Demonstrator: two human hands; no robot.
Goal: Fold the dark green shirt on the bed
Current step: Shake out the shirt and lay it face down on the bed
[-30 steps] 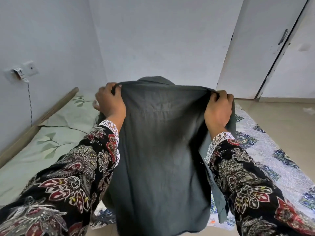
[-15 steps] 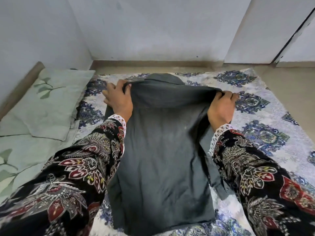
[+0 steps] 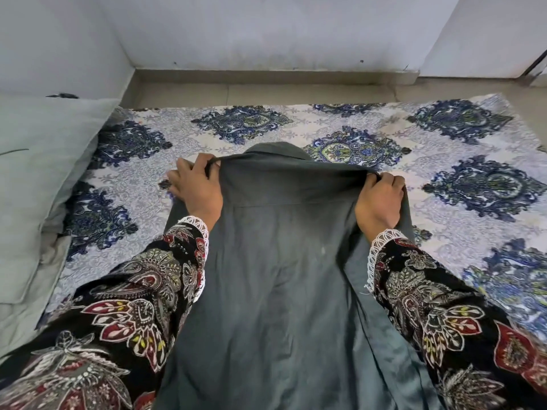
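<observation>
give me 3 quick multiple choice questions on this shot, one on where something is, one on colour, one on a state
1. Where is the pillow?
A. left of the shirt
B. right of the shirt
C. on the shirt

2. What colour are the big motifs on the sheet?
A. red
B. blue
C. yellow

3. What are the hands doing to the shirt?
A. hovering clear of it
B. lying flat on it
C. gripping its shoulders

Answers:
1 A, the pillow lies at the left edge, apart from the shirt.
2 B, the medallions are dark blue on a pale ground.
3 C, the left hand and right hand each pinch cloth at a top corner.
</observation>
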